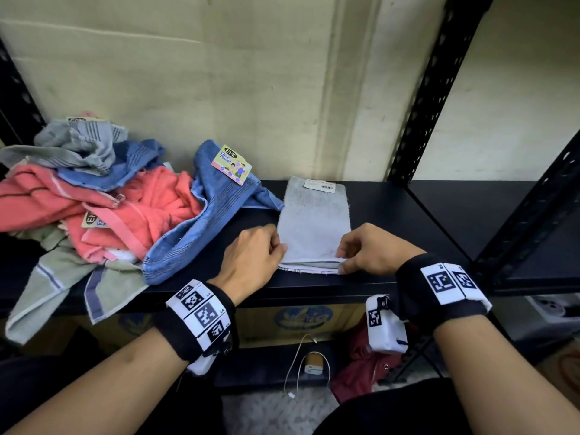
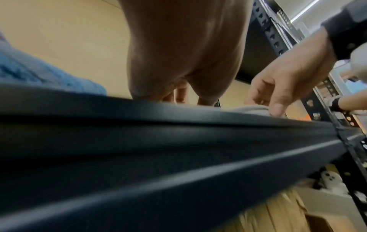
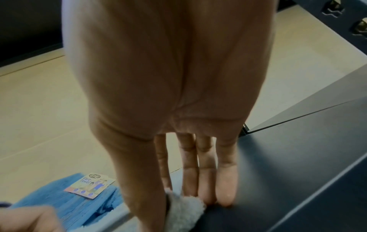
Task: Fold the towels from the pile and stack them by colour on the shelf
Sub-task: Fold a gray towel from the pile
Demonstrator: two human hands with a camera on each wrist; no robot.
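Note:
A grey towel point(image 1: 314, 221), folded into a long strip, lies on the black shelf point(image 1: 408, 215) with a barcode tag at its far end. My left hand point(image 1: 280, 248) pinches the near left corner, and my right hand point(image 1: 342, 260) pinches the near right corner, lifting the top layer slightly. In the right wrist view my right hand point(image 3: 178, 202) holds the fluffy grey towel point(image 3: 184, 211) between thumb and forefinger, the other fingers straight on the shelf. In the left wrist view the shelf edge hides the fingertips of my left hand point(image 2: 178, 97). The unfolded pile point(image 1: 103, 199) lies to the left.
The pile holds coral, blue, grey and green towels; a blue towel point(image 1: 216, 208) with a card label reaches close to the grey one. Green towels point(image 1: 62, 284) hang over the shelf's front edge. A black upright post point(image 1: 433, 89) stands at the right. Boxes sit on the level below.

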